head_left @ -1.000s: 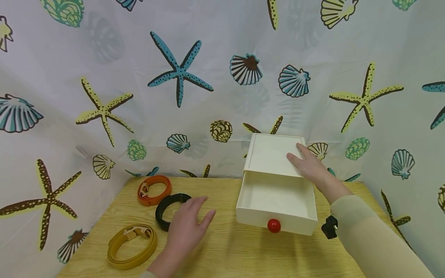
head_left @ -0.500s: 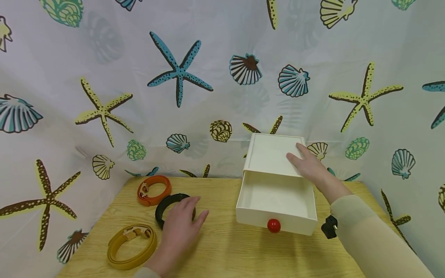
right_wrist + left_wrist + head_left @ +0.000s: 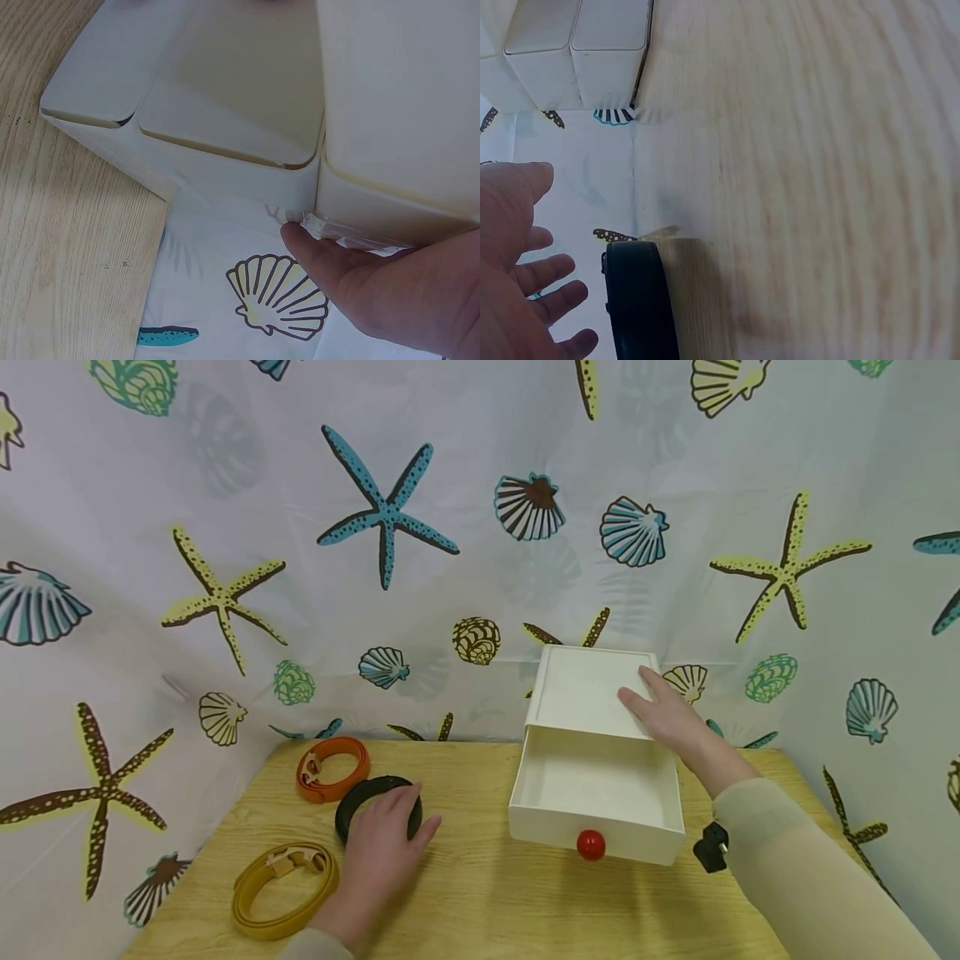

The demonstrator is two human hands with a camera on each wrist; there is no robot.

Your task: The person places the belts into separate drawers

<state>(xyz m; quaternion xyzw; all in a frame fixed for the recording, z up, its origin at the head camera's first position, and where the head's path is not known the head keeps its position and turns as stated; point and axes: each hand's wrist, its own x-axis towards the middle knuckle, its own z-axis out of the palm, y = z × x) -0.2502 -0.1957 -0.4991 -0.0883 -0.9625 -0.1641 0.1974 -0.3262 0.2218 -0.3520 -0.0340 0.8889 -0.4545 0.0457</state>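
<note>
The left hand [image 3: 378,852] moves toward the lower left of the head view, sliding back across the desk [image 3: 480,902] from its earlier spot nearer the centre. It now lies over the right side of the black belt coil [image 3: 358,802], its fingers [image 3: 396,800] resting on the coil's rim where before they lay just past it.

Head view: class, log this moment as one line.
left hand on black belt | right hand flat on box | drawer open

Bright, even light with soft shadows; the left wrist view is motion-blurred, the head view bowed at its edges.
</note>
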